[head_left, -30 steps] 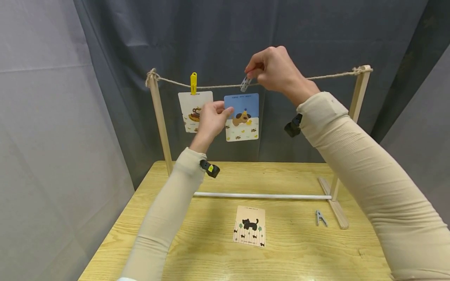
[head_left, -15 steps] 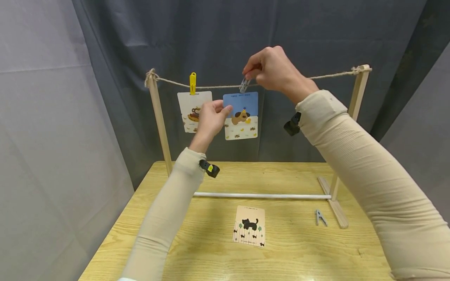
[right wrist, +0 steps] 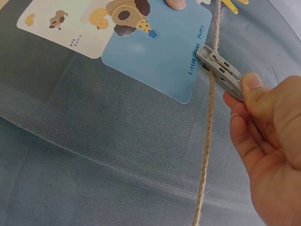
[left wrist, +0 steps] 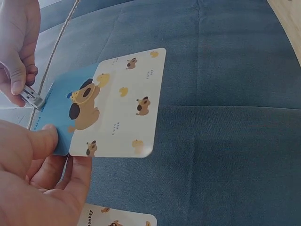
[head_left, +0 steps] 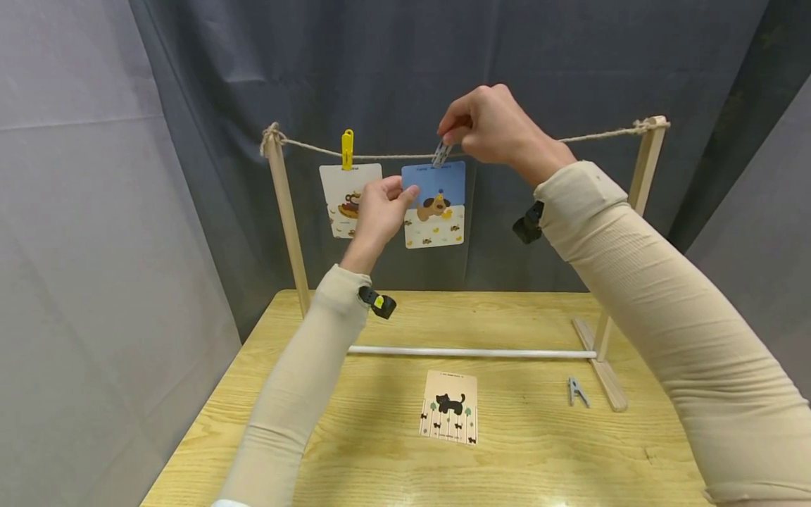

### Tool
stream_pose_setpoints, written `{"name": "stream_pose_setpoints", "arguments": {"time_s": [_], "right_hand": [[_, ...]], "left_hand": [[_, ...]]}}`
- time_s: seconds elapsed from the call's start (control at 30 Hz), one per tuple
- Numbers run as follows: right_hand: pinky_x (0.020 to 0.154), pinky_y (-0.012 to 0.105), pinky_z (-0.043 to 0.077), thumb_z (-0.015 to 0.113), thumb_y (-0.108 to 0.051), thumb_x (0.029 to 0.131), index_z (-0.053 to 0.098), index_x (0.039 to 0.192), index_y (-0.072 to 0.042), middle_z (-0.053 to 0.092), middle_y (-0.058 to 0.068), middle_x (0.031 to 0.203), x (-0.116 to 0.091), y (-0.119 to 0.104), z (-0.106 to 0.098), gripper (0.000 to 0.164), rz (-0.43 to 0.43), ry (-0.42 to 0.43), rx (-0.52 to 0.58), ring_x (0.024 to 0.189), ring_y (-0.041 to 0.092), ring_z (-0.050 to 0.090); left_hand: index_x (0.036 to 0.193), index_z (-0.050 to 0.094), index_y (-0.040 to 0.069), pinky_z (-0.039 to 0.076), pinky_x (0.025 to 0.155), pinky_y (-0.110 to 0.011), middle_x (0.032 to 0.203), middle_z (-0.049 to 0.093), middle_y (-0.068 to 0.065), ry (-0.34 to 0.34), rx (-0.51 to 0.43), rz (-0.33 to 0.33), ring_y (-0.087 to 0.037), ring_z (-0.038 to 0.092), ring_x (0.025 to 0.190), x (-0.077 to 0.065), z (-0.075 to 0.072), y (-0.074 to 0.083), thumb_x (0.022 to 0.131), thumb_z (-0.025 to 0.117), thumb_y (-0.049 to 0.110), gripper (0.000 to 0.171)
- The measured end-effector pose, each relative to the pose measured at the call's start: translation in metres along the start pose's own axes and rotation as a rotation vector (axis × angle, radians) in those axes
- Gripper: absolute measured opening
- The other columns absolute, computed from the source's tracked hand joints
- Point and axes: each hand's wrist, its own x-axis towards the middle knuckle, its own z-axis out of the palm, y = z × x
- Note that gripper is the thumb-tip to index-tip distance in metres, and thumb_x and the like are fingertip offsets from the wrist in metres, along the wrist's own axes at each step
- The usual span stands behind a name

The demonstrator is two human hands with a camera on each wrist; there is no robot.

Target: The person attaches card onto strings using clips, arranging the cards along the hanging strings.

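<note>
Both arms, in beige sleeves, reach forward and up over the bench (head_left: 526,451). The left hand (head_left: 380,213) is raised with its palm turned inward, pinching the puppy card (head_left: 437,229) at its left edge, thumb on the blue front and fingers behind. The right hand (head_left: 497,130) is higher, wrist bent so that the fingers point down and inward; thumb and fingertips pinch the handle end of a grey clothespin (head_left: 441,153). That clothespin lies across the rope (head_left: 399,156), its tip over the card's top edge; whether it has clamped the card I cannot tell. The puppy card hangs nearly upright just below the rope, to the right of a white card (head_left: 334,184) held up by a yellow clothespin (head_left: 347,149). It is stiff and flat with rounded corners, blue above and cream below, showing a brown puppy in a yellow party hat beside a yellow duck, with small dogs and ducks scattered beneath. "Little Cute Puppy" runs along the top, partly covered by the clothespin. On the bench lie a cat card (head_left: 443,422) and another clothespin (head_left: 576,394).
</note>
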Motion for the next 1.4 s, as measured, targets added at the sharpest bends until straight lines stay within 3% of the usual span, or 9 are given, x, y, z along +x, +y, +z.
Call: {"name": "stream_pose_setpoints", "arguments": {"time_s": [0.47,0.67,0.83,1.03,1.2,1.4], "right_hand": [[0.075,0.033,0.053,0.060,-0.009,0.100,0.079,0.114,-0.010,0.078,0.005,0.108,0.0030,-0.0001,-0.0009,0.024,0.012,-0.083,-0.028,0.091,0.018,0.069],[0.076,0.035,0.053,0.061,-0.022,0.102,0.077,0.122,-0.011,0.078,0.007,0.113,0.0015,0.0016,-0.0002,0.028,0.034,-0.111,-0.029,0.091,0.019,0.070],[0.083,0.037,0.056,0.059,-0.028,0.103,0.073,0.129,-0.011,0.076,0.006,0.119,-0.0001,0.0029,0.0014,0.035,0.054,-0.112,-0.001,0.096,0.019,0.072],[0.089,0.040,0.057,0.061,-0.028,0.103,0.070,0.134,-0.010,0.074,0.007,0.124,-0.0005,0.0035,0.0034,0.037,0.072,-0.108,0.023,0.104,0.021,0.072],[0.090,0.040,0.057,0.062,-0.028,0.103,0.070,0.134,-0.011,0.074,0.006,0.124,0.0001,0.0037,0.0053,0.037,0.070,-0.096,0.043,0.105,0.020,0.071],[0.090,0.038,0.057,0.061,-0.027,0.103,0.071,0.133,-0.010,0.075,0.006,0.123,0.0010,0.0035,0.0066,0.036,0.069,-0.086,0.050,0.105,0.019,0.071]], "left_hand": [[0.076,0.056,0.006,0.022,0.052,-0.026,0.057,0.039,0.002,-0.001,0.000,0.023,-0.011,0.027,0.051,0.0006,-0.0017,-0.0005,0.103,0.067,0.018,0.031],[0.080,0.062,0.004,0.025,0.054,-0.027,0.069,0.061,-0.010,-0.001,0.008,-0.002,-0.012,0.032,0.053,0.0011,-0.0009,-0.0014,0.103,0.067,0.020,0.028],[0.085,0.069,0.004,0.033,0.060,-0.026,0.083,0.074,-0.012,0.008,0.009,-0.003,-0.011,0.045,0.062,0.0010,-0.0008,-0.0017,0.102,0.069,0.020,0.023],[0.079,0.062,0.004,0.033,0.058,-0.026,0.077,0.070,-0.011,0.006,0.016,-0.003,-0.012,0.047,0.063,0.0011,-0.0012,-0.0032,0.101,0.069,0.020,0.028],[0.090,0.072,0.004,0.041,0.060,-0.025,0.086,0.076,-0.011,0.001,0.004,-0.017,-0.012,0.057,0.068,-0.0003,-0.0017,-0.0033,0.101,0.069,0.020,0.020],[0.093,0.073,0.004,0.044,0.061,-0.025,0.089,0.077,-0.012,-0.001,0.002,-0.010,-0.012,0.060,0.070,-0.0005,-0.0022,-0.0037,0.100,0.069,0.021,0.019]]}}
